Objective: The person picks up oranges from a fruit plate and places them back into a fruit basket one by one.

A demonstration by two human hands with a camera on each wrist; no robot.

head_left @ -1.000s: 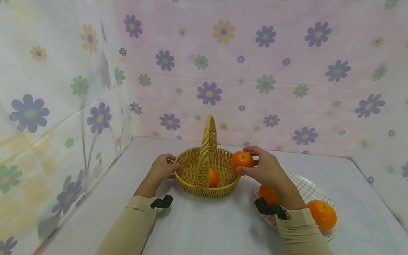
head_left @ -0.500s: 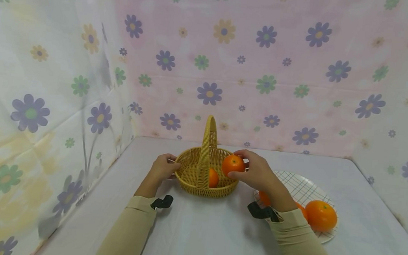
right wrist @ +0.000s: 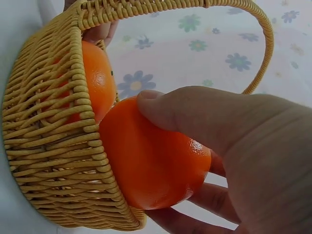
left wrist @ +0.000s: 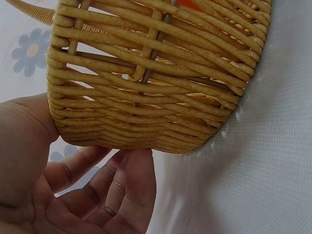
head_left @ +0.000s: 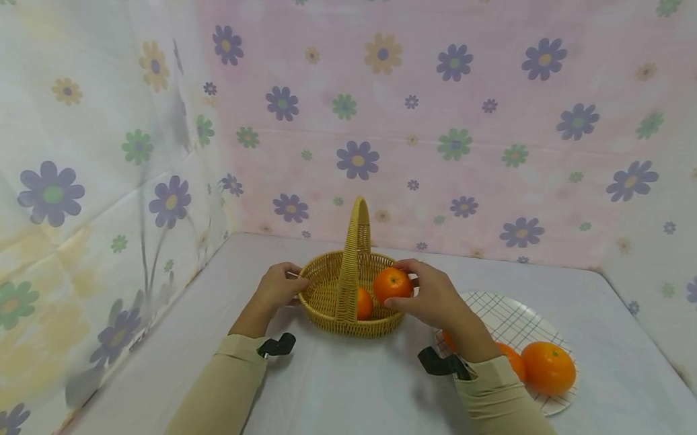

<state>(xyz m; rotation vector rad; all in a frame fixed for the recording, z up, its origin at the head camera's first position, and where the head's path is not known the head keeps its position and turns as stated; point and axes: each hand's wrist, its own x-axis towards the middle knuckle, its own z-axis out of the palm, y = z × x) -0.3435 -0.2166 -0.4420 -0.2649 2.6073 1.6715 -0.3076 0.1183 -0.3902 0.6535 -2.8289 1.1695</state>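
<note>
A yellow woven basket [head_left: 325,315] with a tall arched handle stands mid-table. At its left end my left hand [head_left: 275,285] holds the rim, thumb over the edge; in the left wrist view its fingers [left wrist: 139,185] touch the basket's [left wrist: 146,92] outer side. My right hand [head_left: 433,296] grips an orange [head_left: 393,286] between thumb and fingers, inside the right end of the rim. Up close in the right wrist view, the held orange [right wrist: 151,161] sits right at the rim, beside another orange [right wrist: 99,80] lying inside. The handle partly hides that one in the head view.
Right of the basket, a white plate [head_left: 502,316] with a grid pattern bears several oranges, one orange [head_left: 550,368] at its right side, others partly behind my right forearm. A white cloth [head_left: 348,393] covers the table. Flowered fabric [head_left: 409,134] hangs behind and at the sides.
My right hand has moved left and slightly down with the orange, from the basket's right rim to inside it. The left hand and basket have stayed put.
</note>
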